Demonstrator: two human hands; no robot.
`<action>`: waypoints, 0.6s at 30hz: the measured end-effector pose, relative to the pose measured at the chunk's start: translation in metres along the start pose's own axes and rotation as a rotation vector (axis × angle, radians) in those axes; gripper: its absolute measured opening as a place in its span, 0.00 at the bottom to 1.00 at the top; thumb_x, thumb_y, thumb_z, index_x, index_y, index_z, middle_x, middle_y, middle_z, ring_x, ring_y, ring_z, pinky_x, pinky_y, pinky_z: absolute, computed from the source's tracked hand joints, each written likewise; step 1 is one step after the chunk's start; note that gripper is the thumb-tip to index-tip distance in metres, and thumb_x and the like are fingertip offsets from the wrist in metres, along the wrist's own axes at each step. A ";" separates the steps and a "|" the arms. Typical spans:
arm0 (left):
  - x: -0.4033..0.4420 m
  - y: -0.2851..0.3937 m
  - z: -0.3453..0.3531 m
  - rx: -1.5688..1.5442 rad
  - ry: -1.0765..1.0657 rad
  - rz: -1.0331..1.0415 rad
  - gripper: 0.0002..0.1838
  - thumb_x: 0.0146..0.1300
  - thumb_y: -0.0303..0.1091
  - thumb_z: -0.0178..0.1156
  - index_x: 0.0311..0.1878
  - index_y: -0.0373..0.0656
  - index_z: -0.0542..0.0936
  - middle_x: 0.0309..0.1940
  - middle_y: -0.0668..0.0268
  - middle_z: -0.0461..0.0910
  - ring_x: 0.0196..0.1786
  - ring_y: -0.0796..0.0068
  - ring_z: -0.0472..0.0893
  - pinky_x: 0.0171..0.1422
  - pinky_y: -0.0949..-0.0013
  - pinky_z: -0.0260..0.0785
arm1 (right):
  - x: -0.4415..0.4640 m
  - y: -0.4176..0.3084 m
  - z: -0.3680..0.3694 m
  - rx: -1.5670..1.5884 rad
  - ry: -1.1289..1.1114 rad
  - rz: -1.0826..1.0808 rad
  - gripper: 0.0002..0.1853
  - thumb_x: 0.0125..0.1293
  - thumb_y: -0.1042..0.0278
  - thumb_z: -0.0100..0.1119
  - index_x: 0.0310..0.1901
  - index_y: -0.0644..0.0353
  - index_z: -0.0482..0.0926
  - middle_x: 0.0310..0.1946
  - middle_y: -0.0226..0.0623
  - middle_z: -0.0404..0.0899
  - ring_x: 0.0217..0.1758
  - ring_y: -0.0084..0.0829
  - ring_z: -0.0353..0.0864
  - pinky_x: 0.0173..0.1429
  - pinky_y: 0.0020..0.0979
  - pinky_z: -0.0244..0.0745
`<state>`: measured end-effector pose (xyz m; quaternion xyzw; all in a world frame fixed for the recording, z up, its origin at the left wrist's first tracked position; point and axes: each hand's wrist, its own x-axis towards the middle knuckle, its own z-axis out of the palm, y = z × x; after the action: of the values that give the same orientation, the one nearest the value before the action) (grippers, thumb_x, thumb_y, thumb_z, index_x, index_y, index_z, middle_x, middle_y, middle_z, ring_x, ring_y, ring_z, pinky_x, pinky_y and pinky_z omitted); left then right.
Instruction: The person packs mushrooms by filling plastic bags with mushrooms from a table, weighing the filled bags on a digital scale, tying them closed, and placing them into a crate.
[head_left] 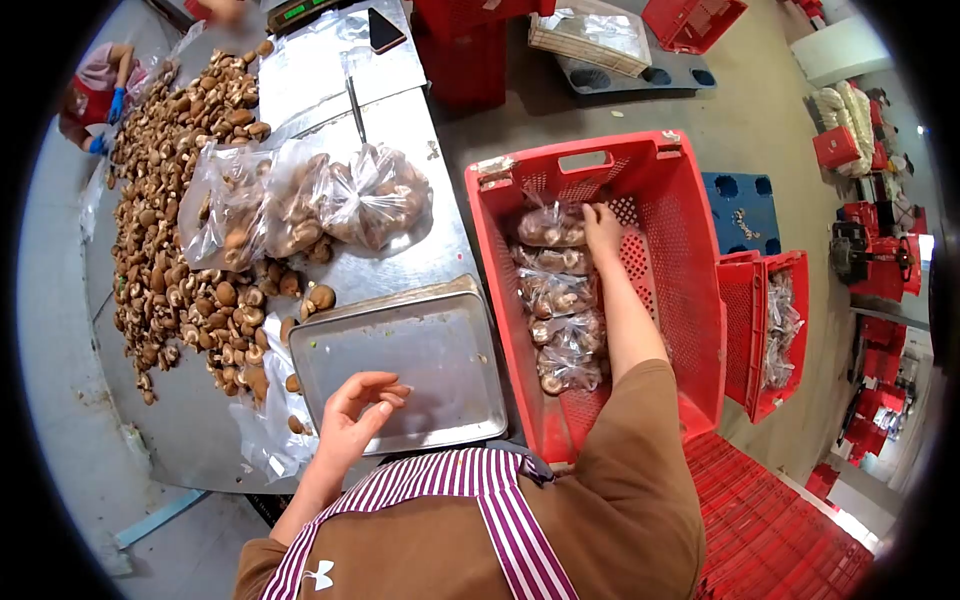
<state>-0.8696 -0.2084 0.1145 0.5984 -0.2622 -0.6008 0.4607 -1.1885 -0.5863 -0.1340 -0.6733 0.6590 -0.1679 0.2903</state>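
My right hand (602, 235) reaches into a tall red crate (700, 300). Its fingers are closed on the side of a clear plastic bag of mushrooms (552, 226), the farthest in a row. Several similar bags, such as the bag nearest me (568, 368), lie in line along the crate's left side. Over the metal tray (440, 370) my left hand (362, 412) hovers with loosely bent fingers, thumb apart, holding nothing. On the metal table beyond the tray sit a knotted bag of mushrooms (375, 200) and more filled bags (235, 210) against it.
Loose mushrooms (190, 230) cover the table's left part. A pen (356, 108), a phone (384, 30) and a scale (300, 12) lie farther back. Another person's blue-gloved hand (116, 105) is at the far left. A second red crate (775, 330) with bags stands right.
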 end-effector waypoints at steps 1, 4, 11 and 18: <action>0.001 -0.003 -0.002 -0.022 0.013 -0.014 0.18 0.67 0.28 0.61 0.58 0.33 0.75 0.49 0.57 0.83 0.50 0.72 0.82 0.59 0.66 0.73 | 0.006 0.024 0.006 -0.011 0.001 0.039 0.30 0.66 0.46 0.60 0.58 0.66 0.77 0.55 0.55 0.79 0.59 0.51 0.78 0.62 0.40 0.70; 0.006 -0.009 -0.002 -0.054 0.026 -0.060 0.18 0.66 0.27 0.61 0.58 0.33 0.75 0.49 0.57 0.83 0.49 0.72 0.82 0.59 0.66 0.73 | 0.017 0.063 0.022 0.021 0.046 0.154 0.44 0.59 0.40 0.64 0.67 0.68 0.68 0.65 0.57 0.70 0.70 0.51 0.68 0.72 0.39 0.61; 0.027 -0.007 -0.002 -0.046 -0.002 -0.102 0.18 0.67 0.28 0.61 0.58 0.33 0.75 0.49 0.58 0.82 0.50 0.72 0.81 0.59 0.66 0.73 | 0.025 0.039 0.027 0.345 -0.451 0.482 0.44 0.61 0.40 0.60 0.68 0.69 0.67 0.64 0.52 0.73 0.66 0.42 0.73 0.68 0.37 0.65; 0.030 -0.012 -0.012 -0.099 0.072 -0.066 0.18 0.67 0.28 0.60 0.58 0.34 0.76 0.49 0.59 0.83 0.50 0.73 0.81 0.59 0.67 0.73 | -0.037 0.070 0.020 0.386 -0.442 0.314 0.30 0.64 0.51 0.64 0.61 0.64 0.76 0.55 0.39 0.80 0.57 0.31 0.77 0.63 0.33 0.70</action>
<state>-0.8570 -0.2263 0.0878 0.6046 -0.1955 -0.6060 0.4785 -1.2347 -0.5445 -0.1865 -0.5160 0.6318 -0.0926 0.5710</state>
